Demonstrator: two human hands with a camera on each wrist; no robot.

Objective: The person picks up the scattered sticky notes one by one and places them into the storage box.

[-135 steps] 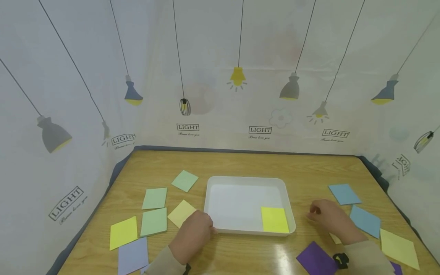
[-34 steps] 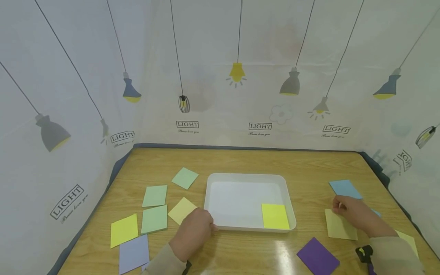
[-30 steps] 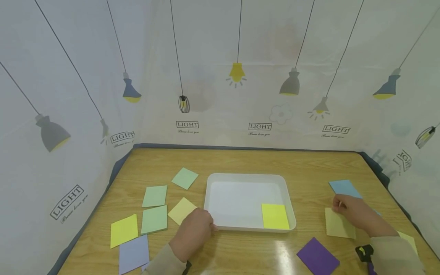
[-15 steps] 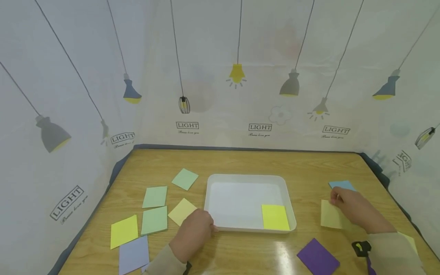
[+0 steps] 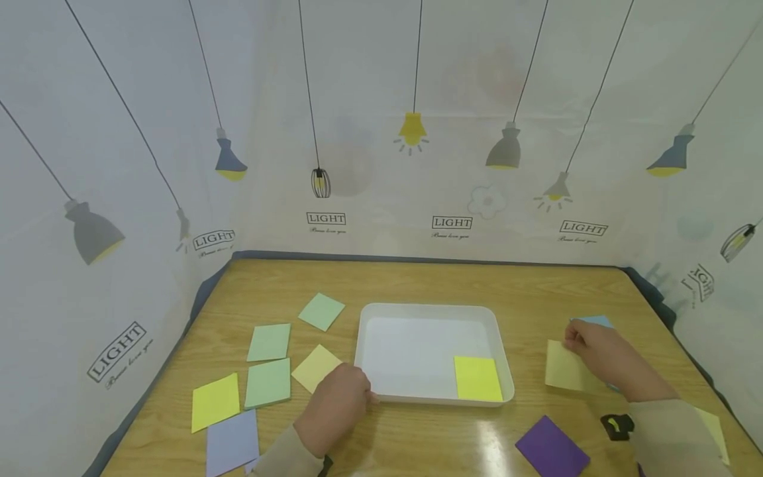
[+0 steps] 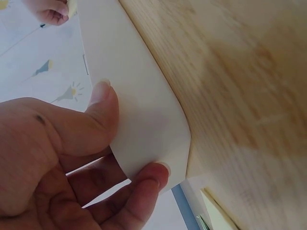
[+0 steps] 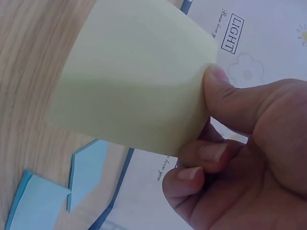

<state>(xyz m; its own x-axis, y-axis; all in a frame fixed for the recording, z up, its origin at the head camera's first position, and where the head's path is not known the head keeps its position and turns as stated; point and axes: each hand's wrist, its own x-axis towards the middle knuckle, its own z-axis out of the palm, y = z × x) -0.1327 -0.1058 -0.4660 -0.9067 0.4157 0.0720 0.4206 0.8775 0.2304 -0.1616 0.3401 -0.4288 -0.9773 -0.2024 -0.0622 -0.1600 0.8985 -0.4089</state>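
Note:
At the front left corner of the white tray (image 5: 405,351), my left hand (image 5: 336,405) grips the wall. The left wrist view shows the thumb (image 6: 103,103) against the tray wall (image 6: 144,96), other fingers curled round the corner. A bright yellow sticky note (image 5: 478,379) lies in the tray's front right corner. Right of the tray, my right hand (image 5: 608,358) pinches a pale yellow sticky note (image 5: 562,371) by its upper edge. In the right wrist view, this note (image 7: 129,76) hangs above the wood, between thumb and fingers.
Left of the tray lie green notes (image 5: 268,383), another pale yellow note (image 5: 316,366), a bright yellow one (image 5: 214,402) and a lavender one (image 5: 232,442). Rightward are a purple note (image 5: 552,447), blue notes (image 7: 88,167) and a pale yellow note (image 5: 714,430). Lamp-printed cloth (image 5: 381,258) surrounds the table.
My right hand has taken hold of the pale yellow sticky note, lifted it and brought it leftward, nearer the tray. My left hand has stayed on the tray's corner.

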